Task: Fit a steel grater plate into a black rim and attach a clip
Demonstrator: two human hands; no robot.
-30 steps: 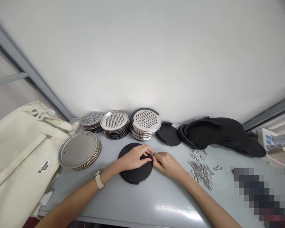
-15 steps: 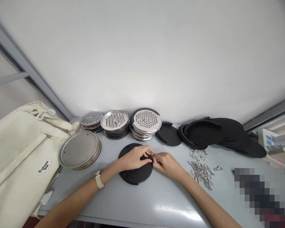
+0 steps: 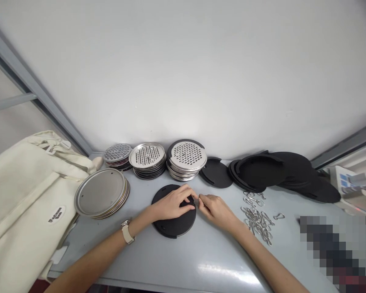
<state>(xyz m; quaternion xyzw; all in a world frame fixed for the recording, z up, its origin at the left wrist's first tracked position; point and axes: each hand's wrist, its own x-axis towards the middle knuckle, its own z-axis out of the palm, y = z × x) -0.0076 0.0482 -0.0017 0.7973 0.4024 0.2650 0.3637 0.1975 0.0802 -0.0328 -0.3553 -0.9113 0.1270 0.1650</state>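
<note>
A black round disc [image 3: 177, 224] with a raised rim section and small slots lies flat on the grey table in front of me. My left hand [image 3: 172, 202] rests across it, its fingers curled at the disc's right edge and the thumb stretched along the surface. Just right of that edge is my right hand [image 3: 215, 210], thumb and index finger pinched together close to the left fingertips. Whatever sits in this pinch is too small and hidden to name. Metal hooks with rings [image 3: 259, 224] lie in a loose pile to the right of my right hand.
Stacks of perforated metal discs [image 3: 187, 155] stand along the wall. Plain metal discs [image 3: 102, 193] are piled at left beside a cream canvas bag [image 3: 33, 211]. More black discs [image 3: 260, 171] lie at back right, near a white container [image 3: 350, 189].
My right hand has drawn slightly right, its fingertips now a little apart from the disc's edge. The metal glint seen earlier between the fingers is hidden. My left hand stays nearly still.
</note>
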